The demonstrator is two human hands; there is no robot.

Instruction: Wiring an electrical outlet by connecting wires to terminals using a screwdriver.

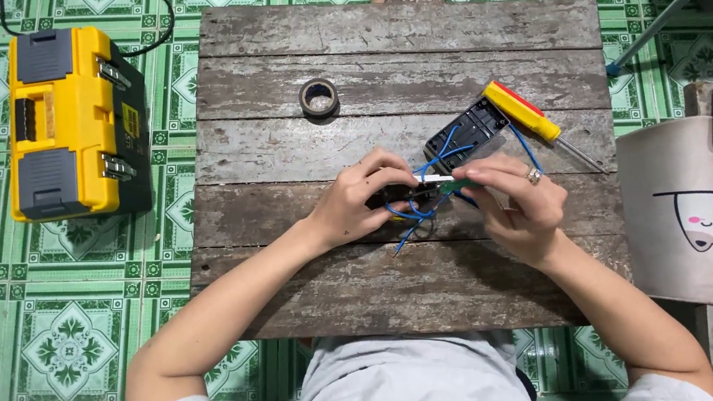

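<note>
While fingers (389,171) pinch, blue wires (414,214) dangle beneath.

the light over my work is even and fairly bright, coming from above, a little flat and cool. my left hand (363,202) and right hand (518,207) drop only soft, short shadows onto the wooden board (396,66). a mild sheen sits on the yellow toolbox (70,123) and the green floor tiles (65,342); nothing is blown out. the middle is sharp enough to see wood grain, though the blue wires (414,212) are thin and slightly smeared. straight lines bend towards the edges, and the corners look softer.
</note>
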